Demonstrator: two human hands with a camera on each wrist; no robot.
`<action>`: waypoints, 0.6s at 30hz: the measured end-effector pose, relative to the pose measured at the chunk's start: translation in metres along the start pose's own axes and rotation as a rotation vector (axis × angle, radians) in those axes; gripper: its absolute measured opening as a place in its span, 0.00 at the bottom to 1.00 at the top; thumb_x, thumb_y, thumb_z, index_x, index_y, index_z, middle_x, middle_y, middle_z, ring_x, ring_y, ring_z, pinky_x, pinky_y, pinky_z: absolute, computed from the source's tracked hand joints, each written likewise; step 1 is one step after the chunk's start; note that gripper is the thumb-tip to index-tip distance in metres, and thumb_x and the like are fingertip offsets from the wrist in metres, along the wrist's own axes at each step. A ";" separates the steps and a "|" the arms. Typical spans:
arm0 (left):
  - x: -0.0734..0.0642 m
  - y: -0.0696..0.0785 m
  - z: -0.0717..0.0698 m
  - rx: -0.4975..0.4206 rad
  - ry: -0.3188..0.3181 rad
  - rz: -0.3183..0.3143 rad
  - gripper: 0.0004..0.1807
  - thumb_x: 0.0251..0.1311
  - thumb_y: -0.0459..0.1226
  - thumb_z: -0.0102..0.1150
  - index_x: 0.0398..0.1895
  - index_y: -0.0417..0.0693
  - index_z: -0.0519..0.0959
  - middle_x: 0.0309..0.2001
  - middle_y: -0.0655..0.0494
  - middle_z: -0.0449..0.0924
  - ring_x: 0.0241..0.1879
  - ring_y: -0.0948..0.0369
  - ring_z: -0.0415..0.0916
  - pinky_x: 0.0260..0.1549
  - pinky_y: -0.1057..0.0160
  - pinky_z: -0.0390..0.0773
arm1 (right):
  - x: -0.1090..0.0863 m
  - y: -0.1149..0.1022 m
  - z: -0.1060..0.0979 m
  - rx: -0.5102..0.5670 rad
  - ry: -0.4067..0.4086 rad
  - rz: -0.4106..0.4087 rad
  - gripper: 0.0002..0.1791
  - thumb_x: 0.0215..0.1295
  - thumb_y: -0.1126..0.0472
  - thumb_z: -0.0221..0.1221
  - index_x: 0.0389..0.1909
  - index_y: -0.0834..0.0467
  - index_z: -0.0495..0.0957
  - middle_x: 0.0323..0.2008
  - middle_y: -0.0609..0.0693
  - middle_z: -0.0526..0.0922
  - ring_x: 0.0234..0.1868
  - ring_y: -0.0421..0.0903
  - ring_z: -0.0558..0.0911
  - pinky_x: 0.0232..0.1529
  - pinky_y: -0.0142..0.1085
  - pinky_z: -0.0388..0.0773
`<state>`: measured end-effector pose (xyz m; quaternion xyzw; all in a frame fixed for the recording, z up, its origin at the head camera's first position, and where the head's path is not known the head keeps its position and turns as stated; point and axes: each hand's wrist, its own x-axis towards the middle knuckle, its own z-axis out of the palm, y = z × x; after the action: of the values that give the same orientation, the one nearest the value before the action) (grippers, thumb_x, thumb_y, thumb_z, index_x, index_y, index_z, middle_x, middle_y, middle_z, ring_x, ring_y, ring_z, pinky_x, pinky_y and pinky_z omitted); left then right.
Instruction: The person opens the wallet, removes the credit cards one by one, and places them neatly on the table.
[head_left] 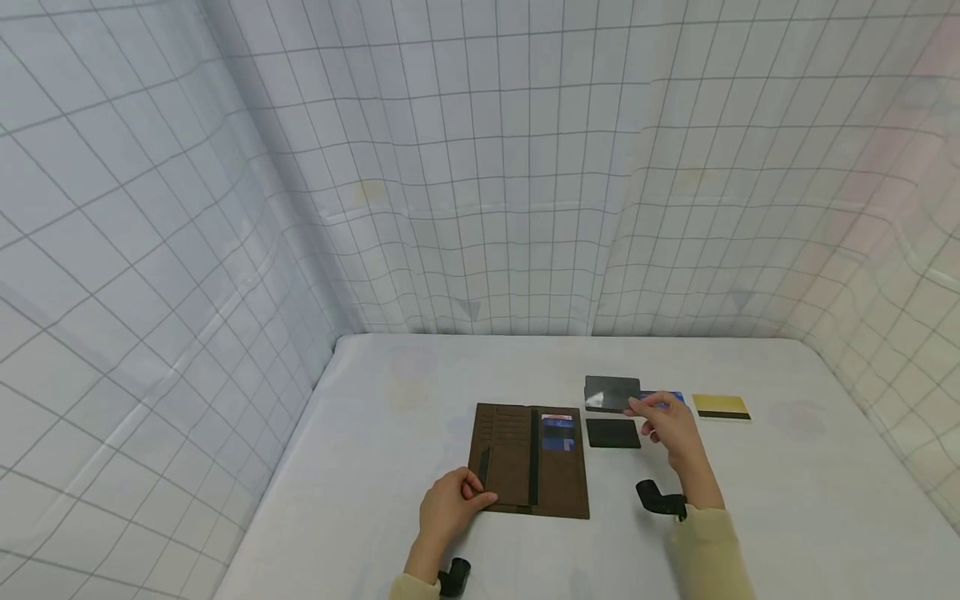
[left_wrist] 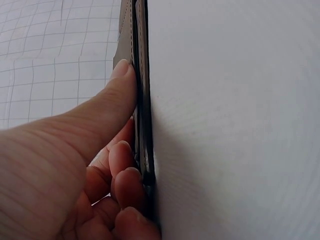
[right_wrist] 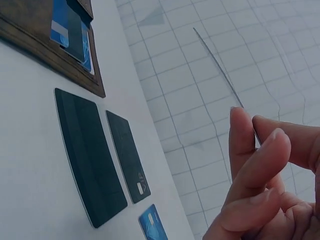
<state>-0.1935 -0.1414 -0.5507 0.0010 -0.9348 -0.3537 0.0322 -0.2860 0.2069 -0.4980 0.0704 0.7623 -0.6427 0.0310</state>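
A brown long wallet [head_left: 506, 475] lies unfolded on the table, several blue and dark cards [head_left: 558, 443] tucked in its right side. My left hand [head_left: 450, 507] holds the wallet at its lower left corner, thumb on top and the other fingers curled at the edge [left_wrist: 142, 100]. My right hand [head_left: 672, 429] pinches a dark, glossy card [head_left: 609, 392] between thumb and fingertips. In the right wrist view this card [right_wrist: 220, 70] is raised and seen edge-on. A black card [head_left: 613, 434] lies just right of the wallet.
Beyond the black card, a dark card marked VIP [right_wrist: 129, 155] lies on the white table [head_left: 360, 450]. A blue card [right_wrist: 153, 225] is beside it, partly behind my right hand in the head view. Farther right is a yellow card [head_left: 720, 406] with a black stripe. Gridded white curtains [head_left: 480, 167] surround the table.
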 end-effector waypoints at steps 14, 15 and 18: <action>-0.001 0.000 0.000 -0.008 0.002 0.007 0.16 0.46 0.48 0.72 0.23 0.53 0.74 0.19 0.65 0.65 0.18 0.66 0.61 0.19 0.66 0.62 | -0.001 0.014 -0.030 -0.094 0.041 0.041 0.19 0.64 0.53 0.62 0.40 0.63 0.68 0.35 0.54 0.85 0.21 0.43 0.73 0.24 0.33 0.67; -0.001 0.000 0.000 -0.008 0.004 0.009 0.16 0.46 0.48 0.72 0.23 0.53 0.74 0.19 0.65 0.65 0.18 0.66 0.61 0.19 0.66 0.62 | -0.002 0.016 -0.031 -0.101 0.040 0.047 0.19 0.64 0.52 0.61 0.40 0.63 0.68 0.35 0.53 0.85 0.21 0.43 0.73 0.24 0.33 0.67; -0.001 0.000 0.000 -0.007 0.004 0.012 0.17 0.46 0.49 0.72 0.23 0.52 0.74 0.19 0.65 0.65 0.18 0.66 0.61 0.18 0.66 0.62 | -0.002 0.020 -0.037 -0.117 0.045 0.078 0.19 0.64 0.52 0.61 0.40 0.63 0.68 0.33 0.49 0.85 0.22 0.43 0.73 0.25 0.33 0.66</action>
<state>-0.1921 -0.1414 -0.5511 -0.0041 -0.9335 -0.3567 0.0361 -0.2791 0.2467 -0.5110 0.1128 0.7957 -0.5935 0.0429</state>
